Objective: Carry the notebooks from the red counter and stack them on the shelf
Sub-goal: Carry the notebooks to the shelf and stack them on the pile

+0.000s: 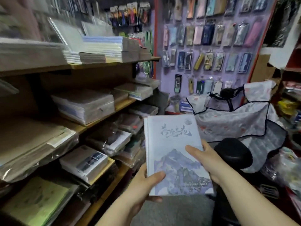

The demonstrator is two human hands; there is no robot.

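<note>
I hold a small stack of pale blue notebooks, the top cover showing a mountain picture and brush lettering. My left hand grips the lower left corner, thumb on the cover. My right hand clasps the right edge, thumb lying across the cover. The stack hovers in the aisle, just right of the wooden shelf unit. Its boards carry wrapped piles of notebooks and paper. The red counter is not clearly in view.
A wall of hanging phone cases faces me. A scooter under a translucent cover with a black seat stands to the right. Grey floor lies below my arms. Cluttered goods fill the far right.
</note>
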